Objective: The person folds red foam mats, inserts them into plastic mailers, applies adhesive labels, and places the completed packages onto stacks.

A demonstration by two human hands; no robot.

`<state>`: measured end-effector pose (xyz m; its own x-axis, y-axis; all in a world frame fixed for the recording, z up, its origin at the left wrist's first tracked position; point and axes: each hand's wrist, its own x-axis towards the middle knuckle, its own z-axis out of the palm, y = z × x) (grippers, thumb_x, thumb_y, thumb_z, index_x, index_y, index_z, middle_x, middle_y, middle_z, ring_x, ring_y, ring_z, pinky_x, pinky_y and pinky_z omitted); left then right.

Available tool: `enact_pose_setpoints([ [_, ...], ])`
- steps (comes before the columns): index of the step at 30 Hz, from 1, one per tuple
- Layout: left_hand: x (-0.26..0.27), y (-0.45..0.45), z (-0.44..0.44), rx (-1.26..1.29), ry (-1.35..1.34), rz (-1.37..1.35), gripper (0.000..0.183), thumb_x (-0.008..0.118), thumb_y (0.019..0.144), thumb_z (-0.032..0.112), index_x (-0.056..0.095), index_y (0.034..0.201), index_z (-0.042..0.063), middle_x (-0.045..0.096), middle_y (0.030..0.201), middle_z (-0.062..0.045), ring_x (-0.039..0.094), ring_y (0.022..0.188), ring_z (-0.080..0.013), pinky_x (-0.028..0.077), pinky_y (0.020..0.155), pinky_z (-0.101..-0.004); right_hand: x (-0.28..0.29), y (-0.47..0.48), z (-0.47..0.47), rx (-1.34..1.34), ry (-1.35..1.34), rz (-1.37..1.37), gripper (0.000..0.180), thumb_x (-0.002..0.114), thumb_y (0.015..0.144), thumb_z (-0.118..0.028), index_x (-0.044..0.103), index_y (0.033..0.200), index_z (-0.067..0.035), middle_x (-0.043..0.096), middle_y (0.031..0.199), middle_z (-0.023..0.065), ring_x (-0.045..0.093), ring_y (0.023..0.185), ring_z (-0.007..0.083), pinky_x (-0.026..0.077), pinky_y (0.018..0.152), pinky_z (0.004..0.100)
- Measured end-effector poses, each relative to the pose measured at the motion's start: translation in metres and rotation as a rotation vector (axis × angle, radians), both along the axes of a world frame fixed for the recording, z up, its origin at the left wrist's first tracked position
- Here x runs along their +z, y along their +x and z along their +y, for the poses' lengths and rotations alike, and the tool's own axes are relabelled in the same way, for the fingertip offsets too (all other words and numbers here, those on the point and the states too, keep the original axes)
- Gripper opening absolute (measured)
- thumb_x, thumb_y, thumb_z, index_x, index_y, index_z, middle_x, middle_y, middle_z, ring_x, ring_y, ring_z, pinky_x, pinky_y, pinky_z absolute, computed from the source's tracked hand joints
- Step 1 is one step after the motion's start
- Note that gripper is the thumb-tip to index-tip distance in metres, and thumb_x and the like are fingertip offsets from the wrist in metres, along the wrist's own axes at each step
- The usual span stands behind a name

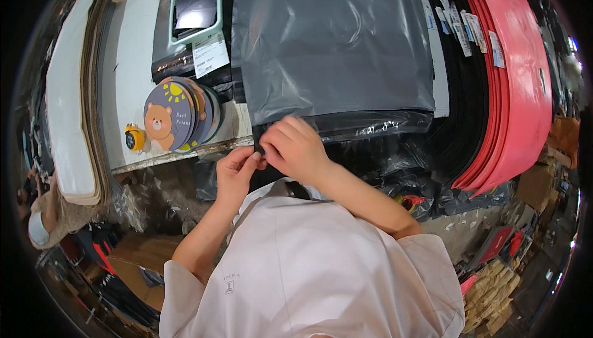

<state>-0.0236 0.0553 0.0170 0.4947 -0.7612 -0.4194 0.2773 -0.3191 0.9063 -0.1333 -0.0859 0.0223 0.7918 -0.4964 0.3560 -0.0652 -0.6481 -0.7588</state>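
A large grey plastic mailing bag [333, 55] lies flat before me, and its glossy black flap [370, 127] faces my body. My left hand [234, 171] pinches a dark strip of plastic at the bag's near left corner between thumb and forefinger. Right beside it, my right hand [296, 148] has its fingers curled at the same corner; it is slightly blurred. What its fingertips hold is hidden, so I cannot tell whether they grip the plastic. Left of the bag are stacked round mats printed with bears [169, 115].
A phone in a pale green case [195, 9] and a printed label [211, 55] lie beyond the mats. A yellow tape measure [135, 138] sits near the table edge. White sheets [69, 97] are stacked left; black sheets [458, 92] and pink sheets [514, 78] right. Another person [51, 217] is far left.
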Motion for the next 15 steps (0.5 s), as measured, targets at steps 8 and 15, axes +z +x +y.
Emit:
enact_pose_setpoints([
  [8,0.005,0.034,-0.044,-0.028,-0.097,-0.664,0.029,0.056,0.081,-0.005,0.059,0.109,0.001,0.059,0.100,-0.008,0.057,0.092,-0.0133,0.046,0.073,-0.0253,-0.100,-0.370,0.009,-0.137,0.696,1.652,0.030,0.055,0.085,-0.031,0.061,0.100,-0.006,0.062,0.090,0.0118,0.060,0.083,0.0226,0.046,0.066,0.0329],
  [15,0.004,0.016,-0.196,-0.692,-0.374,-1.234,0.030,0.057,0.079,-0.001,0.062,0.108,0.004,0.059,0.110,-0.010,0.055,0.097,-0.0251,0.043,0.085,-0.0344,-0.021,-0.235,-0.169,-0.599,0.898,0.594,0.025,0.060,0.087,-0.026,0.061,0.093,-0.002,0.057,0.075,-0.0003,0.054,0.062,0.0083,0.045,0.050,0.0234],
])
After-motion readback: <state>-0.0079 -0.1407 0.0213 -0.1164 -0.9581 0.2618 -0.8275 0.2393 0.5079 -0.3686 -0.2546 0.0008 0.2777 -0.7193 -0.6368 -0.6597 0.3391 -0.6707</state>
